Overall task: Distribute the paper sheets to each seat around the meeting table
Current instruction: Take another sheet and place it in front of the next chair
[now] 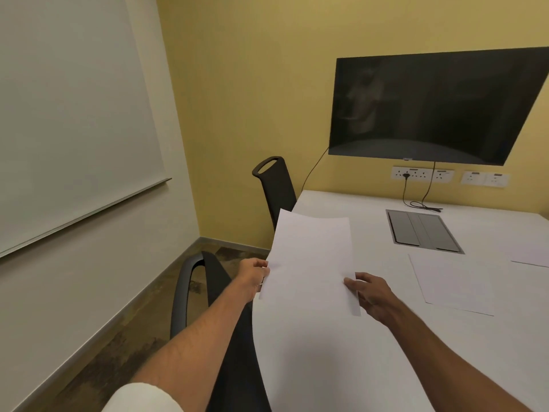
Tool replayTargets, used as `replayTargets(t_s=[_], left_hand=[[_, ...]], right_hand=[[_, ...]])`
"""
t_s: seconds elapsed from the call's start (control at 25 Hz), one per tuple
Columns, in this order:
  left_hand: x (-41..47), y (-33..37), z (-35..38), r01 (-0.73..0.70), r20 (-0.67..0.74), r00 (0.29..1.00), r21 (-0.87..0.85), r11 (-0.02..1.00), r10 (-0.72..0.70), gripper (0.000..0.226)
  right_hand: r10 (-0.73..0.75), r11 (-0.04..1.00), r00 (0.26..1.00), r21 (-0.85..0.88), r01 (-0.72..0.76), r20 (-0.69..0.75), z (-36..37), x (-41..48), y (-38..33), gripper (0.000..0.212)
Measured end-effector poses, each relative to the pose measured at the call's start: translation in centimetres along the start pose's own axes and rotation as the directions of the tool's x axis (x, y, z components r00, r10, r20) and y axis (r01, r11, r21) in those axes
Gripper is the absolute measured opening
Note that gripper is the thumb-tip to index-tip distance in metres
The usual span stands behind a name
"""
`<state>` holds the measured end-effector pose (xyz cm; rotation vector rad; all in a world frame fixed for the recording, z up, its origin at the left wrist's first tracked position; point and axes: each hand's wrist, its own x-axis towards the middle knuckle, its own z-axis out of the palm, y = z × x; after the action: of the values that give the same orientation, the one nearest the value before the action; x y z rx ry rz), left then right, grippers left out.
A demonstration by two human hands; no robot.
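The white meeting table [386, 346] fills the lower right of the frame. Over its left edge, at frame centre, hangs the held paper [312, 257], raised off the top. It looks very light and limp: its far edge bows and the middle sags between the grips, so it likely needs support at two opposite edges, or to be slid flat onto the table. It will probably crease easily, and stacked leaves may slip over each other. The long side edges, near the lower corners, seem the sensible places to hold, and that is where it is held. The left hand [254, 273] pinches the left edge with curled fingers. The right hand [368, 292] pinches the right edge, thumb on top.

Counted: one table. Two black chairs, the near chair [190, 289] at lower centre-left and the far chair [276, 185] above it. Two sheets lie flat on the table, the laid sheet [451, 281] at right of centre and the cut-off sheet [531, 260] at the right border. Whether the held paper is one leaf or several cannot be told.
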<state>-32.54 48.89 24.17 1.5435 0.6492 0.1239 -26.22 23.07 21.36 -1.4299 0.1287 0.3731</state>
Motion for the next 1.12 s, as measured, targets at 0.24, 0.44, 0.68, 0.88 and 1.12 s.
replayTargets(t_s=[0.24,0.44,0.68,0.88,1.12], left_hand=[[6.2,1.3,2.0,0.032,0.130,0.991,0.057,0.998,-0.039,0.017],[11.9,2.6,3.9,-0.001,0.288,0.957,0.149,0.989,-0.042,0.019],[16.6,3.2,6.2,-0.085,0.534,0.842,0.261,0.962,-0.071,0.024],[17.7,2.2,7.7,-0.134,0.693,0.708,0.316,0.939,-0.133,0.026],[18.4,-0.3,9.9,-0.192,0.777,0.596,0.380,0.905,-0.200,0.026]], right_hand=[[0.018,0.999,0.990,0.046,-0.012,-0.137,0.2,2.0,0.2,0.027],[0.030,0.993,0.951,0.118,0.006,-0.308,1.0,3.2,1.3,0.027],[0.061,0.975,0.837,0.213,0.067,-0.543,3.8,1.7,3.5,0.031],[0.096,0.960,0.722,0.255,0.115,-0.685,5.4,-0.9,4.8,0.032],[0.176,0.954,0.606,0.285,0.089,-0.776,5.9,-2.4,7.5,0.030]])
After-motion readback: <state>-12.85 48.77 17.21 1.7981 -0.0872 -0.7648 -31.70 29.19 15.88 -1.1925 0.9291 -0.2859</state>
